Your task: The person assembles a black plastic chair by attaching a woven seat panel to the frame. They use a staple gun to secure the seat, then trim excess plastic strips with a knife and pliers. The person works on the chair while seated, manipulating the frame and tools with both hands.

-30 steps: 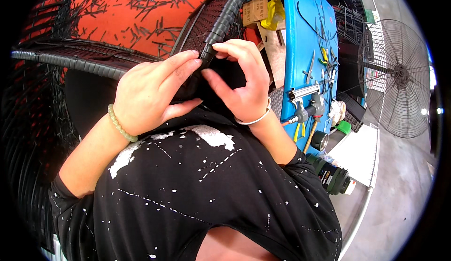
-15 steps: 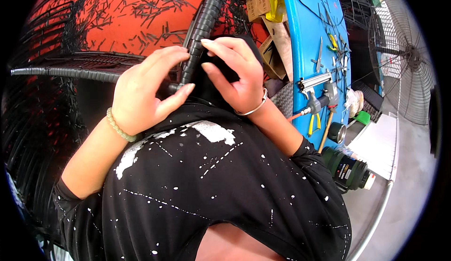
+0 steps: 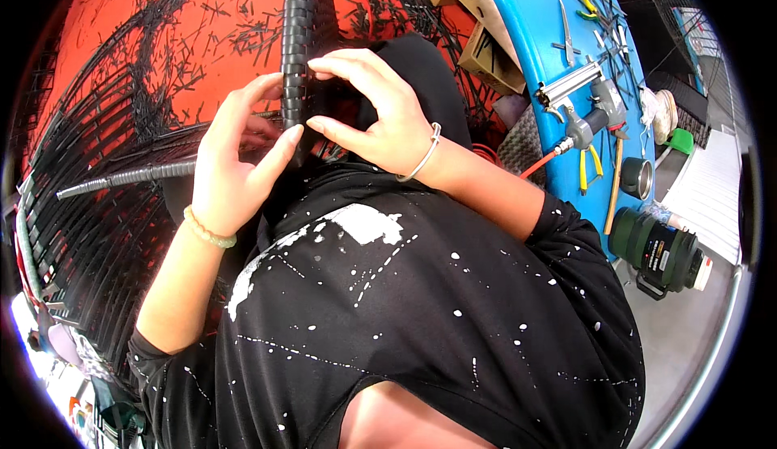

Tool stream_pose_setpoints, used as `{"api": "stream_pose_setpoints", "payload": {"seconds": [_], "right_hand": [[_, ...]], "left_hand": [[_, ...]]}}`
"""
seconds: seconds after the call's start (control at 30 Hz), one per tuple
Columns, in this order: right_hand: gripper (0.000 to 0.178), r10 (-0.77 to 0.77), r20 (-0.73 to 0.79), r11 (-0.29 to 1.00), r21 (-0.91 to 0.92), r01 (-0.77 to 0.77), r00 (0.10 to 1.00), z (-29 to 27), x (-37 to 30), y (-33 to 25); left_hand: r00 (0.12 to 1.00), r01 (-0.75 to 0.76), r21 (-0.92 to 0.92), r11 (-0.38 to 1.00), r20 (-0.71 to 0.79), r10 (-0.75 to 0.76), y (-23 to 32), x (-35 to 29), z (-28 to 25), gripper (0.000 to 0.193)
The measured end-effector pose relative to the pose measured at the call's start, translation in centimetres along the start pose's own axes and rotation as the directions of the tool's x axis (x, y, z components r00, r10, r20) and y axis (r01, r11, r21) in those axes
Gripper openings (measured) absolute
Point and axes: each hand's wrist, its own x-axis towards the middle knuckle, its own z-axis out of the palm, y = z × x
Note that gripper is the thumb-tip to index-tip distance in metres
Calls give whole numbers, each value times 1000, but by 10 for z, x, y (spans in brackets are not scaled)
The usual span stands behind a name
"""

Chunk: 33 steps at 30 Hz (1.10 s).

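A black woven rattan panel (image 3: 296, 32) with a strip-wrapped edge stands upright in front of me. My left hand (image 3: 235, 146) is curved at the left side of this edge, its fingertips against it and its thumb tip at the front of the edge. On the right side, my right hand (image 3: 379, 117) has its thumb and fingers bent and apart, the tips close to the edge. I cannot tell whether they touch it. A second wrapped rattan edge (image 3: 133, 175) runs left from behind my left hand.
Cut black strips (image 3: 251, 36) litter the red surface. Loose rattan strands (image 3: 97, 247) fan out at left. The blue table (image 3: 518, 12) at right bears scissors (image 3: 567, 32), yellow-handled pliers (image 3: 590, 170), a power tool (image 3: 591, 121) and a metal cup (image 3: 637, 178). Beside it is a dark green jug (image 3: 655, 247).
The woven panel now stands straighter and farther left in the view, and the table has shifted right. Both hands stay at the wrapped edge, the right one slightly farther left.
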Motion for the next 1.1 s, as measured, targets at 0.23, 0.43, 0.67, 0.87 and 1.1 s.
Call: {"api": "stream_pose_setpoints", "payload": {"seconds": [0.23,0.43,0.67,0.87,1.1], "right_hand": [[59,30,19,1000,-6,-30,999,1,1,-2],[60,-5,21,1000,-9,5,1000,3,4,0],[62,-15,66,998,-54,19,998,2,8,-4],[69,-38,76,992,-119,47,996,7,7,-2],[71,-56,169,953,-284,103,984,-2,18,-2]], "left_hand": [[996,91,-135,987,-5,-93,-1,-4,2,66],[992,105,-170,980,85,-91,-2,5,-6,64],[994,83,-157,984,83,-71,-4,0,-9,62],[998,45,-154,987,49,-38,-10,-4,-9,58],[998,32,-102,994,59,-26,-13,-4,-11,50]]}}
